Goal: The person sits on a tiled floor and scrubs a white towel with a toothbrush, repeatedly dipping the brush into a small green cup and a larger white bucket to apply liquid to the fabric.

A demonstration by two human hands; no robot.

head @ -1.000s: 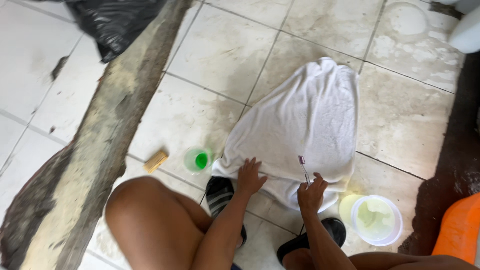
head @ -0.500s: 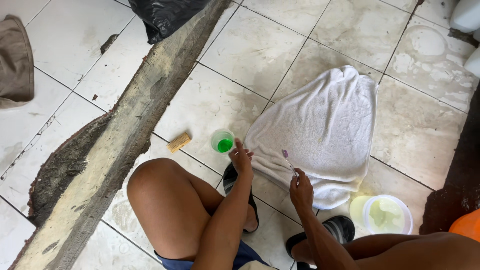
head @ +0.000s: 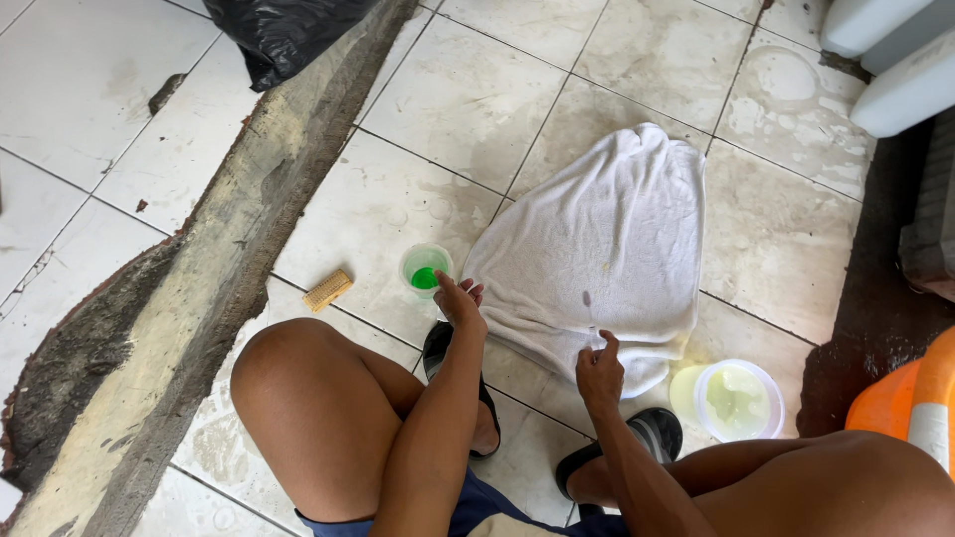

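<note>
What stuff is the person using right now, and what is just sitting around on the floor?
In use:
- white towel, spread on the tiles, right hand pinching its near edge
- small cup of green liquid, left hand right beside it

Just lying about:
- tan scrub brush
- white tub with lid
- black plastic bag
- orange container

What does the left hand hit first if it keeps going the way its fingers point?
Most likely the small clear cup with green liquid. The left hand points up and slightly left, fingertips just short of its rim. Height above the floor is unclear.
</note>
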